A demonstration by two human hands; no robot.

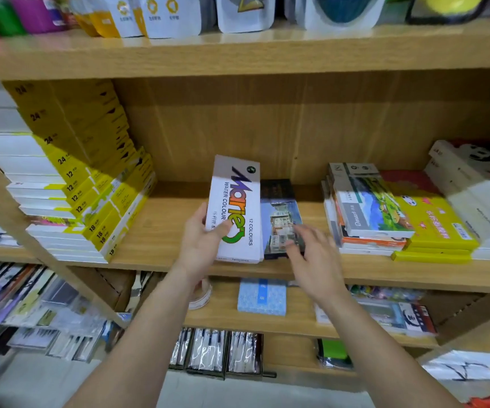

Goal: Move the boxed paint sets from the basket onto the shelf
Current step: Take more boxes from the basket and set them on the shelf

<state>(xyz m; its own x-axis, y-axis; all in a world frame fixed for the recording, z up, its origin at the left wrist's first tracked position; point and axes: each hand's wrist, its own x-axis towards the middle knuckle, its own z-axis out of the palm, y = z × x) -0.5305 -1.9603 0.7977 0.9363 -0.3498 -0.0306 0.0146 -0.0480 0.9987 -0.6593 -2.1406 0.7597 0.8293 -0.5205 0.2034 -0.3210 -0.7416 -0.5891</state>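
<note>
1. My left hand (pixel 205 234) is gripping the white water-colour box (pixel 238 207) by its lower left edge, with my thumb across the printed face and my fingers behind it.
2. My right hand (pixel 311 254) is reaching, fingers spread and loose, over the dark picture box (pixel 280 216) just beside it. Blur is hiding whether they are touching it.
3. The risk, as I am judging it: the white box is tilting up from the shelf (pixel 161 231) with its near end at the front lip, so releasing early could tip it off. A careless right-hand nudge could skew the dark box.
4. Both boxes are sitting between the yellow stack (pixel 105 201) and the mixed stack (pixel 367 207). The basket is not showing.
</note>
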